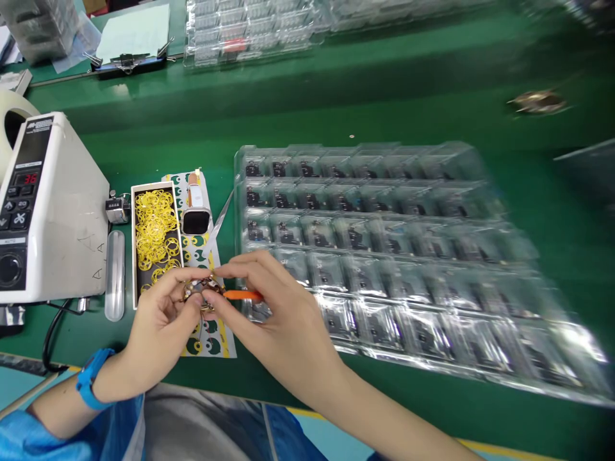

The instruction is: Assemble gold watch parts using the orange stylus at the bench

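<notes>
My left hand (161, 320) pinches a small round metallic electronic part (204, 293) between thumb and fingertips. Closed on the part's other side are the thumb and fingers of my right hand (278, 314). An orange stick-like tool (243, 294) lies in my right hand, its tip by the part; what kind of tool it is cannot be made out. Beneath the hands is a sheet of yellow and dark green stickers (211, 342). Just beyond, a white box (134, 256) holds many yellow rings, and a square-faced device like a smartwatch (196, 222) rests on the sheet.
To the right spreads a large clear plastic tray (413, 250), with small black parts in many pockets. A white machine (72, 211) showing red digits stands at left, beside a small metal counter (116, 209). At the back are a clipboard (132, 38) and more clear trays (254, 29).
</notes>
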A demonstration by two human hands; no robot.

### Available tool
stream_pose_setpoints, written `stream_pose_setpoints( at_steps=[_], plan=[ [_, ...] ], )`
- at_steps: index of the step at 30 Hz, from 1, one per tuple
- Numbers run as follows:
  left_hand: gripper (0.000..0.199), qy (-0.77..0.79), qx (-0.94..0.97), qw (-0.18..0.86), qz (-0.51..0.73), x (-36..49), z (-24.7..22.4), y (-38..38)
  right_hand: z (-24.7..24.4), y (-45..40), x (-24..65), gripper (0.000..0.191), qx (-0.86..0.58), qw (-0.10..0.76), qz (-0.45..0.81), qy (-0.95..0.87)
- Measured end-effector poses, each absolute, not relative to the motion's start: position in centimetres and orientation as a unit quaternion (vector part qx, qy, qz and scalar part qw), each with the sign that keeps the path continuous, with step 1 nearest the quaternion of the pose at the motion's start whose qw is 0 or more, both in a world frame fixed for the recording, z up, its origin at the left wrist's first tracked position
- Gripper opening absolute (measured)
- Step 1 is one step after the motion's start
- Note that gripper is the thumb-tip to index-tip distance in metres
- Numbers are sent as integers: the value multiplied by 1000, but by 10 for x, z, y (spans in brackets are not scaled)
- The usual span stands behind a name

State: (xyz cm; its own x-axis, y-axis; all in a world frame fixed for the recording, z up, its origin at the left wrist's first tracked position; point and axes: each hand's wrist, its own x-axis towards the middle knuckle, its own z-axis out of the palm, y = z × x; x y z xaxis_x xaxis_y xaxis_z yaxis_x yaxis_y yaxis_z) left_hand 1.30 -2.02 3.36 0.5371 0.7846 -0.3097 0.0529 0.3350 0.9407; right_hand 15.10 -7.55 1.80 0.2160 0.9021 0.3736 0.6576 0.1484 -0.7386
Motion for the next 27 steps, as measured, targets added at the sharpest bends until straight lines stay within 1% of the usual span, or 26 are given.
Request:
stream_pose_setpoints(
  at_steps=[1,4,8,11,13,15,16,18,21,24,27],
  plan=[
    [20,402,515,711,258,12,33,-21,19,-75,152,5,-635,449,168,-605],
    [18,385,540,702,261,8,28,-24,24,-73,154,15,-620,456,228,-597],
    [17,373,615,653,238,0,24,-24,26,-72,155,19,-610,466,225,-600],
    [13,374,686,576,240,-2,27,-21,24,-74,153,13,-594,482,144,-628],
    [11,373,706,533,279,-1,32,-18,23,-79,151,11,-581,485,45,-652],
    [9,391,699,510,313,1,37,-15,23,-86,148,11,-555,468,-48,-686],
    [7,407,686,512,318,2,39,-14,24,-89,147,12,-540,451,-84,-705],
    [7,440,641,549,307,3,42,-12,25,-94,145,13,-517,418,-140,-733],
    [19,439,551,653,278,4,43,-12,25,-94,144,13,-523,394,-188,-732],
    [27,422,490,719,253,5,42,-14,23,-87,146,10,-552,391,-185,-713],
    [28,419,473,736,245,7,42,-18,19,-79,148,9,-573,401,-153,-699]
  ],
)
